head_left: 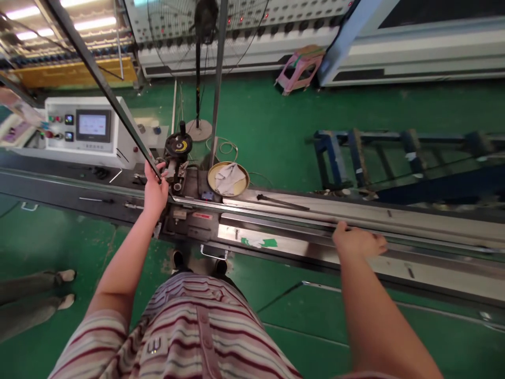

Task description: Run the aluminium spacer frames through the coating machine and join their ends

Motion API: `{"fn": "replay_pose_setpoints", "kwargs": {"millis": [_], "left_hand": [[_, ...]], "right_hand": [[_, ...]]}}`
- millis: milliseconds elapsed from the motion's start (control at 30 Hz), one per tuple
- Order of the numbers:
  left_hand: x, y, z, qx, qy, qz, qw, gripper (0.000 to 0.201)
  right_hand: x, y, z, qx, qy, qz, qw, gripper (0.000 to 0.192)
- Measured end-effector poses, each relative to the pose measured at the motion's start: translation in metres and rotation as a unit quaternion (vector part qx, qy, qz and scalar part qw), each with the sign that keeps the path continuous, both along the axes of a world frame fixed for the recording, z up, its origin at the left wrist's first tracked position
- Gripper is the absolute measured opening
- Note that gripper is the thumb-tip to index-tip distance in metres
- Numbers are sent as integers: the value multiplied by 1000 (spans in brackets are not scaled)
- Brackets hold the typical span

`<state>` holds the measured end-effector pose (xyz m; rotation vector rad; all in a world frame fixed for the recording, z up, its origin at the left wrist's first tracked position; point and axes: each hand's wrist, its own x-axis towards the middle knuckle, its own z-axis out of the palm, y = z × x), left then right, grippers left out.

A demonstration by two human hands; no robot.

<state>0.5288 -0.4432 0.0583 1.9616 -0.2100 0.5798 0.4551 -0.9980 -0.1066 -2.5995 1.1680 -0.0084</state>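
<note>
A long, slim metal strip (252, 213) runs along the bench to the right. At the bending head (177, 176) a dark length of strip (100, 87) rises steeply to the upper left; it seems to meet the long one at a corner. My left hand (155, 189) is closed around the rising length, just above that corner. Further right, my right hand (357, 241) is closed over the long strip, fingers partly hidden under the palm. Beside the head is a black handwheel (178, 145) with a yellow mark.
A round tray (212, 181) holds a cloth (228, 178). A black rod (282, 202) lies on the bench. To the left stands a control box (59, 142) with a screen, another person's hand near it. Behind are a fan stand (198, 79), pink stool (300, 68) and blue rack (335, 158).
</note>
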Motion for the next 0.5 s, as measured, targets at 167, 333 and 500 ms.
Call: {"fn": "replay_pose_setpoints", "kwargs": {"millis": [167, 333, 500], "left_hand": [[12, 82, -1, 8, -10, 9, 1000, 82], [25, 158, 2, 37, -22, 37, 998, 82], [32, 228, 20, 60, -9, 82, 995, 83]], "right_hand": [[17, 82, 1, -27, 14, 2, 1000, 54], [32, 155, -2, -77, 20, 29, 996, 54], [28, 214, -1, -115, -6, 104, 988, 56]]}}
